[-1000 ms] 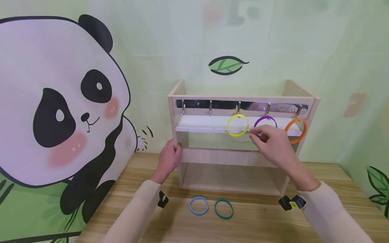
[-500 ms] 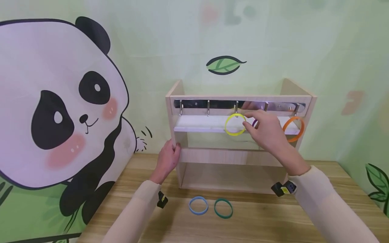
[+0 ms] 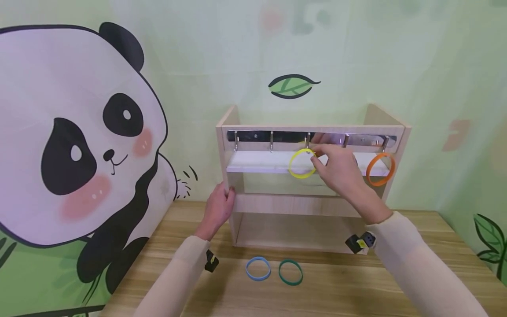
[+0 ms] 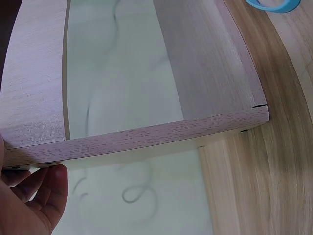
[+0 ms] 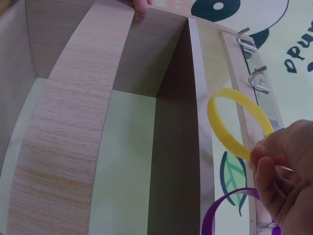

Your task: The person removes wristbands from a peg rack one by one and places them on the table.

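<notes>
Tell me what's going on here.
A person's right hand pinches a yellow wristband near the middle hook of a metal hook rail on a wooden shelf; the left hand grips the shelf's left side. An orange wristband hangs at the rightmost hook, a purple wristband beside it. A blue wristband and green wristband lie on the wooden table. Whether the yellow one is hooked is hard to tell.

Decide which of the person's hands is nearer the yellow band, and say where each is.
Right. The right hand pinches the yellow band; the left hand grips the shelf unit lower down and to the band's left.
</notes>
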